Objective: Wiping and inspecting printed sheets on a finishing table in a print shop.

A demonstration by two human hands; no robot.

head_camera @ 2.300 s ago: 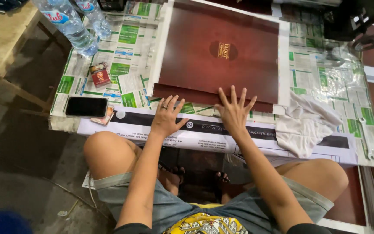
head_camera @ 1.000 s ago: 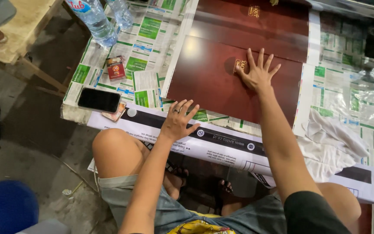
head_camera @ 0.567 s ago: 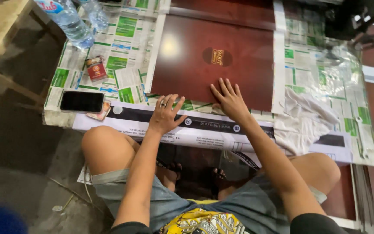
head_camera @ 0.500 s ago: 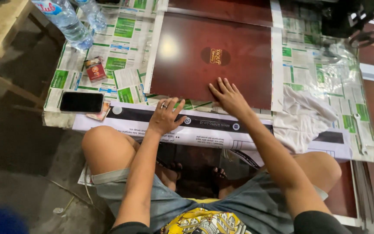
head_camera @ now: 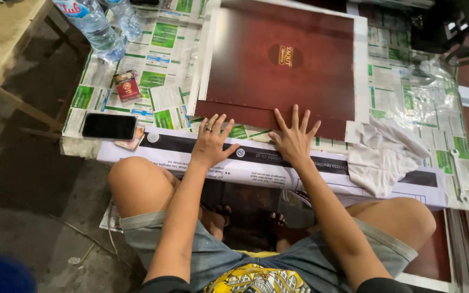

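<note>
On the low work table covered with green-and-white newspaper sheets (head_camera: 164, 59), a large dark red-brown glossy sheet with a small gold oval emblem (head_camera: 283, 65) lies flat, a white border showing along its right side. Its near edge is a folded strip that runs across in front of the person. The left hand (head_camera: 211, 142) lies open, palm down and fingers spread, with its fingertips at that strip's lower edge and its palm on the long black-and-white printed band (head_camera: 256, 160) along the table's front. The right hand (head_camera: 294, 140) is likewise open and flat, fingers fanned, pressing on the near strip of the sheet just right of the left hand; neither hand grips anything. A crumpled white cloth (head_camera: 384, 154) sits to the right of the right hand, near it. To the left lie a black smartphone (head_camera: 109, 126), face up, and a small red packet (head_camera: 126, 87), with two clear plastic water bottles (head_camera: 96, 30) at the far left corner
</note>
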